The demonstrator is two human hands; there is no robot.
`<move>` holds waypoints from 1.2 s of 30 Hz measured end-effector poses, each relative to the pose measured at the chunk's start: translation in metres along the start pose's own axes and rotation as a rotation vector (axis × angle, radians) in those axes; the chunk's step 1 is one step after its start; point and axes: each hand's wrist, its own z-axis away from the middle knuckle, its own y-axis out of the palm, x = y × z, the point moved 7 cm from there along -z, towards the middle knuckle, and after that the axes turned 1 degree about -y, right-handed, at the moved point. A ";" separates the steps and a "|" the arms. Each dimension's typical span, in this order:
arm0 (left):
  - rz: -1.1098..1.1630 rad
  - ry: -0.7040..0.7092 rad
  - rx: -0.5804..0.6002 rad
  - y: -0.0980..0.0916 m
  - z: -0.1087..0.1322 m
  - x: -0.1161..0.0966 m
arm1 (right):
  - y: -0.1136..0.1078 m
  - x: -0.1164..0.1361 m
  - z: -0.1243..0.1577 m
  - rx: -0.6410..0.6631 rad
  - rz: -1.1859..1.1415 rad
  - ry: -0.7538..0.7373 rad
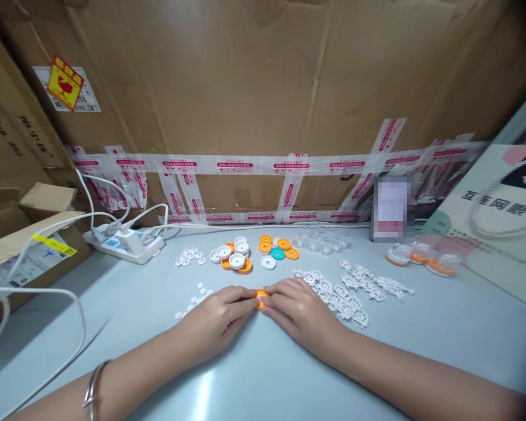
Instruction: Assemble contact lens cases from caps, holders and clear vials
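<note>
An orange round plastic piece (261,300) is held low over the table between my two hands. My left hand (230,310) grips its left side with thumb and fingers. From the right, my right hand (296,304) pinches the same piece. Fingertips cover much of it. Just beyond lie white and orange round cups (236,261) and flat rings (269,262) in orange, white and teal. Small white caps (193,303) are near my left hand. White spoked wheel-like pieces (333,295) spread out beside my right hand.
More small white caps (189,256) and clear plastic pieces (322,240) lie farther back. Assembled orange-and-white pieces (440,266) sit at right by a printed bag (499,216). A phone-like device (392,209) leans at the back. A power strip (127,244) with cables stands left, near an open carton (30,257).
</note>
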 end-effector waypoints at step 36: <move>0.057 -0.355 0.317 -0.047 0.018 0.097 | -0.006 0.001 0.004 0.064 -0.244 -0.039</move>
